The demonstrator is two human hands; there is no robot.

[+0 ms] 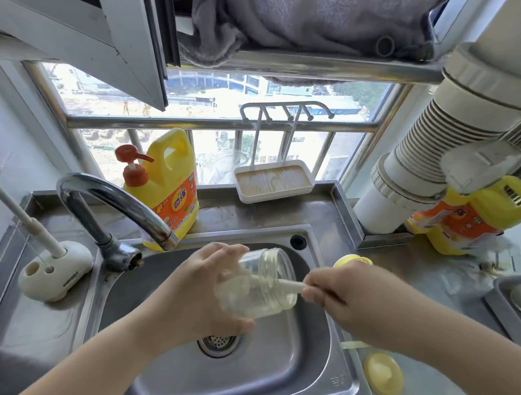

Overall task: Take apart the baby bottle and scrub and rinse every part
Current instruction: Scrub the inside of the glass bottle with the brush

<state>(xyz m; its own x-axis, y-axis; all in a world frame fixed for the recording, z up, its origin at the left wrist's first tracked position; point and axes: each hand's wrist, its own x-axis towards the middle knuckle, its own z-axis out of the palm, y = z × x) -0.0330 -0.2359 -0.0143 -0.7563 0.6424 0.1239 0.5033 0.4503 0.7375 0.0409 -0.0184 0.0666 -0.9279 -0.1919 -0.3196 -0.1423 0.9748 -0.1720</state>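
Bottle body (262, 283) lies on its side in the air over the sink (180, 374), with its open mouth turned toward three o'clock. It is see-through and has no top on it. The left hand (195, 292) wraps around its closed end and grips it tight. A brush (287, 284) goes in through the mouth, and its soft head looks blurry inside the bottle. The right hand (333, 291) pinches the brush handle at three o'clock from the bottle.

So the step in hand looks like scrubbing the inside of the bottle. The taking apart seems done, since the yellow parts sit on the counter. A yellow ring (353, 260) rests just past the right hand at about one o'clock. A yellow cap (383, 378) lies flat at about five o'clock, by the sink rim.

The tap (118, 203) stands at about eleven o'clock from the bottle, and I see no water coming out. A soap jug (170, 186) with a red pump stands behind it at twelve o'clock. Another brush (7, 200) stands in a white holder at about ten o'clock.

Next, I think the brush needs to twist and push all the way to the bottom. Then the bottle needs to go under the tap for a rinse. The ring and cap look like they wait for their turn.
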